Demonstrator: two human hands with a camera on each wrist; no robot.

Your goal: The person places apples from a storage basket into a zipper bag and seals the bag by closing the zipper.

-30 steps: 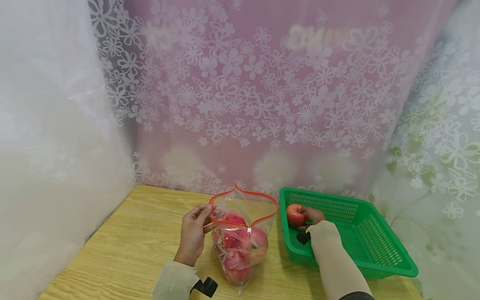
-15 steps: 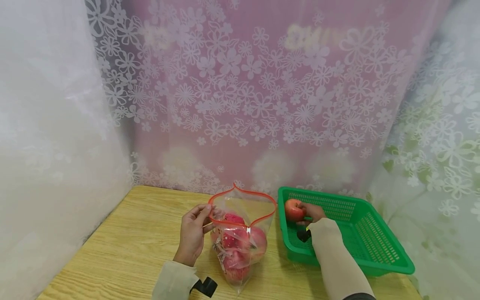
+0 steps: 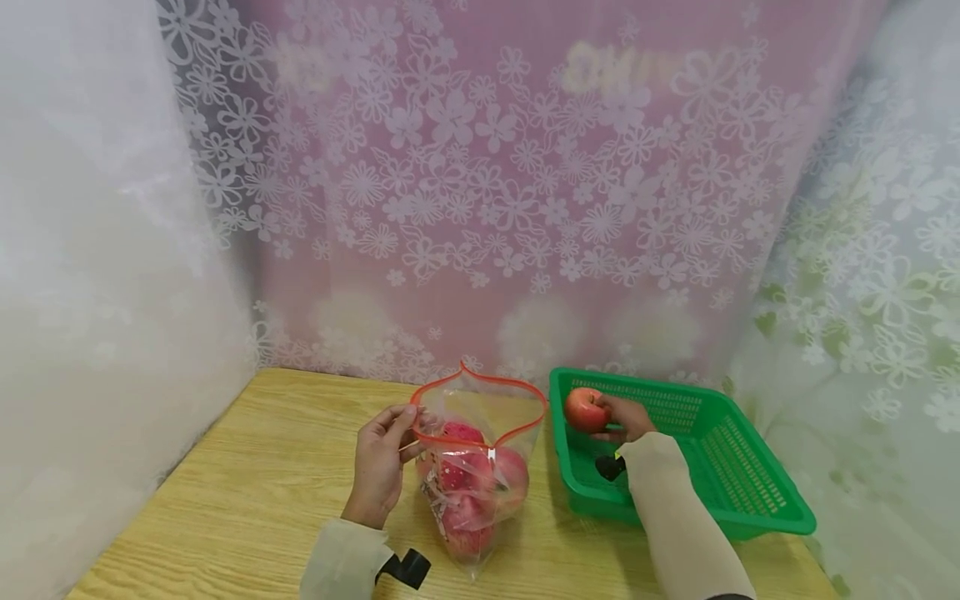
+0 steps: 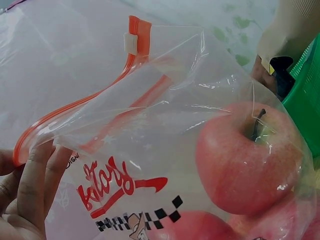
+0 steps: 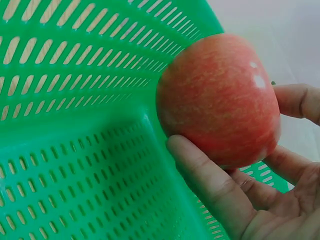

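A clear zip bag (image 3: 480,425) with a red-orange zip rim stands on the table with its mouth apart, and several red apples (image 4: 250,160) fill its lower part. My left hand (image 3: 380,462) pinches the bag's rim at its left side, thumb and fingers on either side of the film. To the right, my right hand (image 3: 626,418) grips a red apple (image 5: 220,100) inside the green basket (image 3: 750,458), near the basket's left end. In the right wrist view the thumb and fingers wrap the apple, which is lifted off the basket floor.
The green basket sits just right of the bag on the wooden table (image 3: 247,483). Floral curtains (image 3: 480,208) close in the back and both sides. Each wrist carries a black camera mount (image 3: 408,568).
My right hand has raised the apple a little within the basket. The left hand keeps its pinch on the bag rim, and the head view has shifted slightly.
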